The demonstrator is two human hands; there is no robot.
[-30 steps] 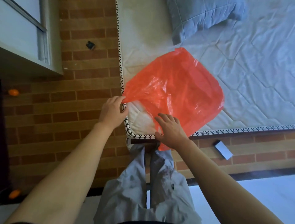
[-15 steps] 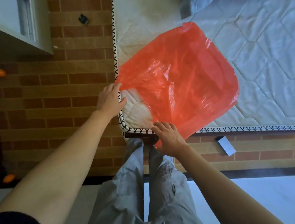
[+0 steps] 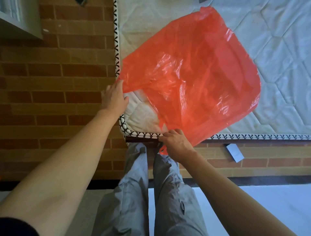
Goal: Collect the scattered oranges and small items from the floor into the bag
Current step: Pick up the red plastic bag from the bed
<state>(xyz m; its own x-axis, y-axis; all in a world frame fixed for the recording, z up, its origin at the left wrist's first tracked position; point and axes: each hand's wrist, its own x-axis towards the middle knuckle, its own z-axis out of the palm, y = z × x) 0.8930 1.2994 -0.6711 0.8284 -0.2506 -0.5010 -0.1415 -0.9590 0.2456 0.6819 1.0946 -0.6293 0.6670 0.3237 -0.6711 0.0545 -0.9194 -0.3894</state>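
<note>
Nearest the camera, the person's legs in grey trousers (image 3: 151, 193) stand against the near corner of the bed, with both bare forearms reaching forward over them. A pale floor strip lies under the feet, and beyond a dark border the brick-patterned floor (image 3: 55, 80) runs open to the left of the bed. To the right, a narrower band of it runs along the bed's near edge, where a small pale blue card (image 3: 235, 153) lies flat.

The right hand (image 3: 176, 144) is at the near edge of the mattress (image 3: 277, 75), its fingers curled and pinching the lower edge of the red bag (image 3: 193, 75); a small loop of red plastic sticks out just below the hand. The left hand (image 3: 114, 97) is at the mattress's left edge, fingers fairly straight and held together, their tips against the bag's left corner. Whether it pinches the plastic or only touches it cannot be told, since the fingertips are hidden behind the film.

The bag lies spread and crinkled over the mattress corner, translucent, with the quilting faintly visible through it; its far tip reaches near the top of the frame. The mattress piping, patterned black and white, marks both edges. At upper left, a grey cabinet corner (image 3: 20, 20) is cut off by the frame. A dark small object (image 3: 82, 2) at the top edge is too cropped to identify.
</note>
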